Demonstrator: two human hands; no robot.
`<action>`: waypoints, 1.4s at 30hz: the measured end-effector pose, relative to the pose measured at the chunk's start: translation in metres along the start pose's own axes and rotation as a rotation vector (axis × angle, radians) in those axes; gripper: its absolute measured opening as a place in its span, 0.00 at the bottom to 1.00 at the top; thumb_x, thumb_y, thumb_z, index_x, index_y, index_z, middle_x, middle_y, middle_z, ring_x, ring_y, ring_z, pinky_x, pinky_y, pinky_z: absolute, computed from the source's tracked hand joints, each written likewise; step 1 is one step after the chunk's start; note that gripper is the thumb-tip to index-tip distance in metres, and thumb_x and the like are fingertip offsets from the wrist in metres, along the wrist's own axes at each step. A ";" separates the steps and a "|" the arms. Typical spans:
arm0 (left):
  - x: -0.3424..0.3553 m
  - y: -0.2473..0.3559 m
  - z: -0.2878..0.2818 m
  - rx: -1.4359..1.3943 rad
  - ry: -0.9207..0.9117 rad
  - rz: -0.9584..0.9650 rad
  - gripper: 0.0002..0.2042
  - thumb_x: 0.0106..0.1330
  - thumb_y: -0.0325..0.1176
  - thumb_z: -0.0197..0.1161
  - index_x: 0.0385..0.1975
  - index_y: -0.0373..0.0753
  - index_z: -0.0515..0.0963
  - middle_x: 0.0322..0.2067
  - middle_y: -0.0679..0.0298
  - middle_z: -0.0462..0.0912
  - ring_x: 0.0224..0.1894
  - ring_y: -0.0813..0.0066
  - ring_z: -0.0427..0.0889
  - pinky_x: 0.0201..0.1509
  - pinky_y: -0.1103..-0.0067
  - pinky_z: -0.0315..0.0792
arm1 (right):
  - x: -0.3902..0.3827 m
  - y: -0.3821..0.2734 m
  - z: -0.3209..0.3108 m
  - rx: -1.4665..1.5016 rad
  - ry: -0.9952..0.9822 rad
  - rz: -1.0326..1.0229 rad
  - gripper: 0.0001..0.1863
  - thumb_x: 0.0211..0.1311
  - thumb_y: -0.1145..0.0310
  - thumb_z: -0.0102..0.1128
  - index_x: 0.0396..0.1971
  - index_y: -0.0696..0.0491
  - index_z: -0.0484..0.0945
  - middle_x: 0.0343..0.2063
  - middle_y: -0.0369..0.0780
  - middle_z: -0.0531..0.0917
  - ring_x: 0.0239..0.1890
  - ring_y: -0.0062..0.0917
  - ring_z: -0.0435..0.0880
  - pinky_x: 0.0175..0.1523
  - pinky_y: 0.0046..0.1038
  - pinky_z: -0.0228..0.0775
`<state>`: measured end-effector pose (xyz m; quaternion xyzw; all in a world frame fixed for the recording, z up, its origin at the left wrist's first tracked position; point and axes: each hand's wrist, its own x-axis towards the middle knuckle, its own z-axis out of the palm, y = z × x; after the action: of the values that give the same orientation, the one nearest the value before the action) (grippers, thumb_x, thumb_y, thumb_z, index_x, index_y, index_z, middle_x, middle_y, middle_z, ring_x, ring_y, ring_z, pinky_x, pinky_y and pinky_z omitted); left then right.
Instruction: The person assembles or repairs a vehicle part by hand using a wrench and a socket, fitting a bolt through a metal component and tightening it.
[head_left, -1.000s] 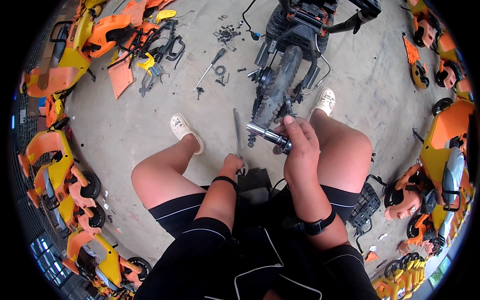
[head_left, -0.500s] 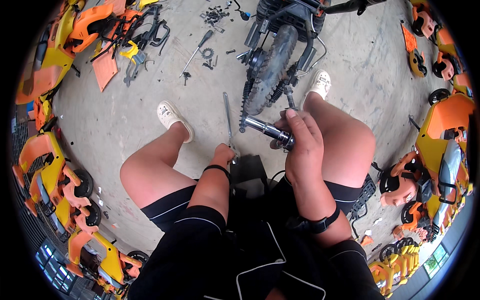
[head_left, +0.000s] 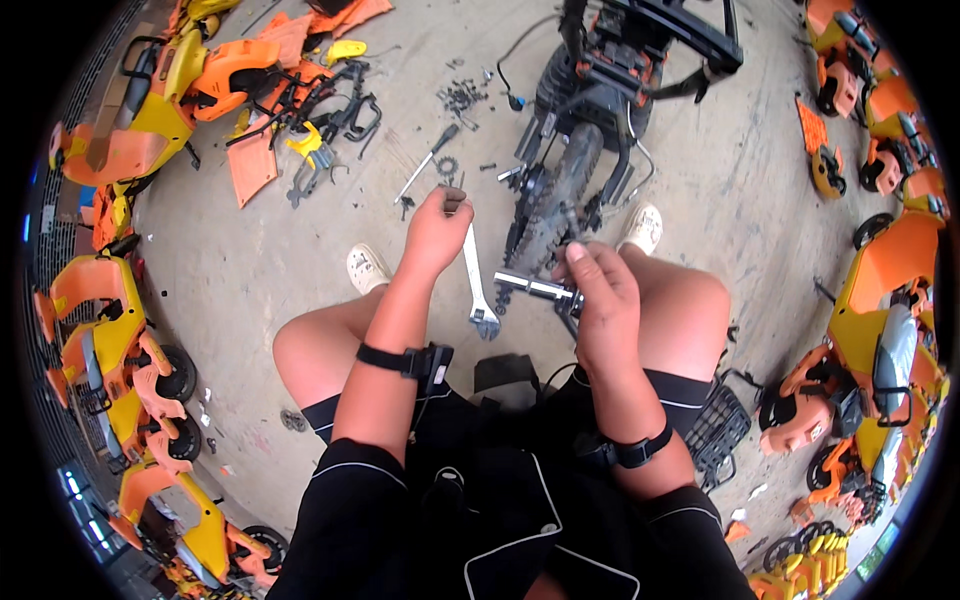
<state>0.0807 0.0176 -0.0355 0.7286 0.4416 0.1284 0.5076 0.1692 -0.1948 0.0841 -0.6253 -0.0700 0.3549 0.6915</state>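
My left hand [head_left: 440,225] is raised over the floor, fingers curled around the handle end of an adjustable wrench [head_left: 474,268]. The wrench's jaw end points down toward me. My right hand [head_left: 605,295] is closed on a chrome cylindrical tool [head_left: 530,285] that looks like a long socket; it sticks out leftward past the fingers, its other end hidden by the palm. Just beyond that hand stands the knobbly tyre [head_left: 572,185] of a partly stripped two-wheeler [head_left: 610,75].
A screwdriver [head_left: 425,165], a toothed ring [head_left: 446,167] and a pile of small hardware [head_left: 462,97] lie on the concrete ahead. Orange and black parts [head_left: 255,165] are heaped far left. Rows of yellow-orange vehicles [head_left: 100,300] line both sides. A black grid-like part [head_left: 718,430] is beside my right thigh.
My left hand has gone from the wrench's jaw end to its handle end, farther out. My right hand keeps the chrome tool, now turned flatter. The view has tilted, showing more of the two-wheeler.
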 end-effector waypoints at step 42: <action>-0.036 0.040 -0.052 -0.658 -0.125 0.177 0.11 0.66 0.22 0.63 0.47 0.31 0.77 0.43 0.60 0.80 0.45 0.70 0.82 0.52 0.75 0.77 | 0.111 -0.006 0.041 -0.212 -0.723 0.310 0.24 0.75 0.50 0.50 0.36 0.58 0.80 0.26 0.35 0.80 0.33 0.17 0.75 0.43 0.22 0.66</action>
<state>0.0478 0.0184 0.0313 0.5680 0.2797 0.2624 0.7282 0.2314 -0.0969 0.0598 -0.5312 -0.2499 0.6428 0.4922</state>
